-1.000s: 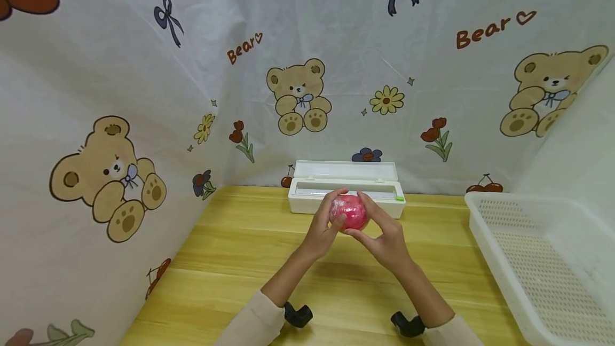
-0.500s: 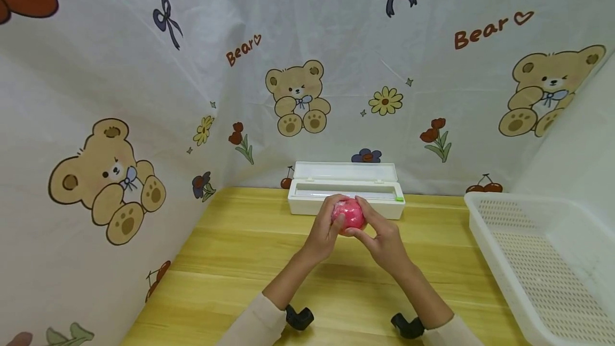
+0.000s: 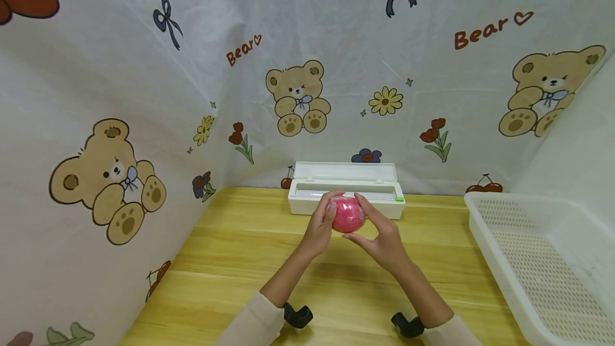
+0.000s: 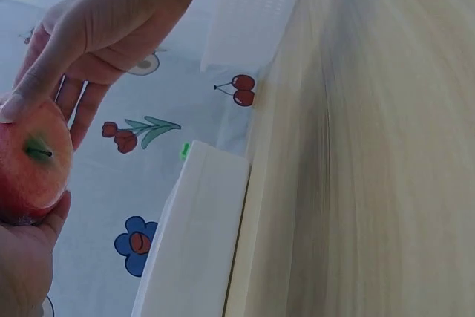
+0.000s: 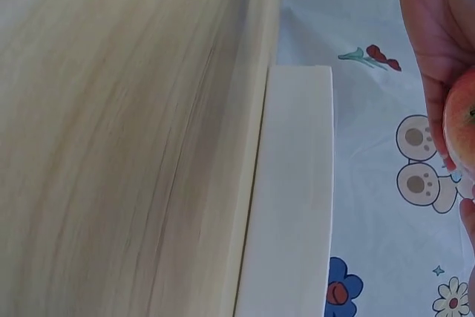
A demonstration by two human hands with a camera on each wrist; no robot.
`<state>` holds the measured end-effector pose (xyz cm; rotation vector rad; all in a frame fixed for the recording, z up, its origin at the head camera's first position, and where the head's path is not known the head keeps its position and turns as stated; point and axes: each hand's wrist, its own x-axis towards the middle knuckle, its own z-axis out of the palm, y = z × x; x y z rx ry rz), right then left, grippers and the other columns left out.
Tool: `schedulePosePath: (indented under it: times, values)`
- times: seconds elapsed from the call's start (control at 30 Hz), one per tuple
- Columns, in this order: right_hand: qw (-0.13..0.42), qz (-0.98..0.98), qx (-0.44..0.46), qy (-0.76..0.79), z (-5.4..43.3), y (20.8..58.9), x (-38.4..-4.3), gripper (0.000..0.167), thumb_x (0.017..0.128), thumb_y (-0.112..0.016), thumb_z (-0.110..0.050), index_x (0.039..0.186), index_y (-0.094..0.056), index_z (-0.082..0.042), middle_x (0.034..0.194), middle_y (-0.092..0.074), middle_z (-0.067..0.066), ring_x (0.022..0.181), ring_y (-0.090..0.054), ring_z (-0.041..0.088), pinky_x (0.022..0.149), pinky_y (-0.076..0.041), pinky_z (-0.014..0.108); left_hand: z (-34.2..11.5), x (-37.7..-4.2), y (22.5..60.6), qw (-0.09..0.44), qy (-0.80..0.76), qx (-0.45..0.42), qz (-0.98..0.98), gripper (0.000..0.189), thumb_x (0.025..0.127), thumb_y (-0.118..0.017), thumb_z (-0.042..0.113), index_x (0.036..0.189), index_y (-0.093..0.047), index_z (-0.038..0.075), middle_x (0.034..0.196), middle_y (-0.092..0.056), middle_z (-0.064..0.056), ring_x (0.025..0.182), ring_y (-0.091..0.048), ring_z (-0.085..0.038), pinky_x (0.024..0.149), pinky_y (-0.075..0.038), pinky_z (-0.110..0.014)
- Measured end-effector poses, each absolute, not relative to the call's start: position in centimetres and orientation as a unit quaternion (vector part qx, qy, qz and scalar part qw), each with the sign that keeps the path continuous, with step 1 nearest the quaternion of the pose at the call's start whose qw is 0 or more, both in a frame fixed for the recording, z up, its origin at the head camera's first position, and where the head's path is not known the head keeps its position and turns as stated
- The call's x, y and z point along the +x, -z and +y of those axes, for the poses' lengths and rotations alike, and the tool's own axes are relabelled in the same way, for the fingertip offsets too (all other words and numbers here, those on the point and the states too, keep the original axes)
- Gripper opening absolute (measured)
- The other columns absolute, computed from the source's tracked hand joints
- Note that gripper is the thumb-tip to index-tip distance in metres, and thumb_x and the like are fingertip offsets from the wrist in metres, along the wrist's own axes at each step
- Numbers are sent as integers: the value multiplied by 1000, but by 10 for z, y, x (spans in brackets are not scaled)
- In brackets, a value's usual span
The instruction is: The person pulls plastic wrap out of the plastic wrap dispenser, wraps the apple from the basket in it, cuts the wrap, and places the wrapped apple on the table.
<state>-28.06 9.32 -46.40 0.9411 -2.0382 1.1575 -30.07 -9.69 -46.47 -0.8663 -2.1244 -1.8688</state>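
A red-pink apple point(image 3: 349, 217) wrapped in shiny clear plastic film is held up over the table between both hands. My left hand point(image 3: 317, 229) grips its left side, the thumb lying across the front. My right hand point(image 3: 386, 238) holds it from the right, with fingertips at the top and thumb under the lower edge. In the left wrist view the apple point(image 4: 33, 157) shows its stem in a greenish hollow. Only a slice of the apple point(image 5: 462, 124) is in the right wrist view. Behind the hands, a white cling-film dispenser point(image 3: 346, 196) stands with its lid raised and a green slider at its right end.
At the right edge of the wooden table point(image 3: 230, 260) sits a white perforated plastic basket point(image 3: 504, 276). A pale cloth point(image 3: 346, 41) printed with bears and flowers hangs behind and to the left. Black bent pieces point(image 3: 298, 316) are at both wrists.
The apple has turned between my hands, showing a smoother pink side. My left thumb has shifted higher on it, while the right hand stays almost in place.
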Motion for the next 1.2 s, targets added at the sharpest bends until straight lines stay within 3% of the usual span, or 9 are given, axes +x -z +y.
schedulePosePath:
  times: [0.27,0.5,0.77,1.2]
  values:
    - [292,-759,332,-478,94,465,-281,91,72,-87,6,151,-45,-1,147,-53,21,128,-58,35,98,-49,19,-98,-302,462,111,593,-340,-721,67,104,-42,58,155,-35,14,154,-43,-5,136,-49,-25,103,-51,-36]
    - [287,-750,331,-494,90,460,-277,87,72,-85,11,149,-45,6,145,-53,26,126,-57,40,99,-48,19,-96,-303,463,138,565,-346,-736,69,102,-46,62,155,-35,20,155,-40,-5,133,-49,-23,103,-51,-35]
    - [283,-756,331,-488,84,440,-261,81,73,-83,14,145,-45,12,142,-53,32,124,-58,44,98,-49,20,-96,-304,466,130,558,-348,-742,85,95,-46,71,155,-33,12,153,-40,-5,133,-49,-23,102,-52,-34]
    - [308,-763,341,-455,90,469,-281,84,73,-82,8,149,-46,3,143,-56,22,124,-60,39,98,-47,16,-92,-301,468,131,542,-348,-754,64,105,-44,54,152,-31,11,146,-39,-7,125,-51,-22,97,-55,-30]
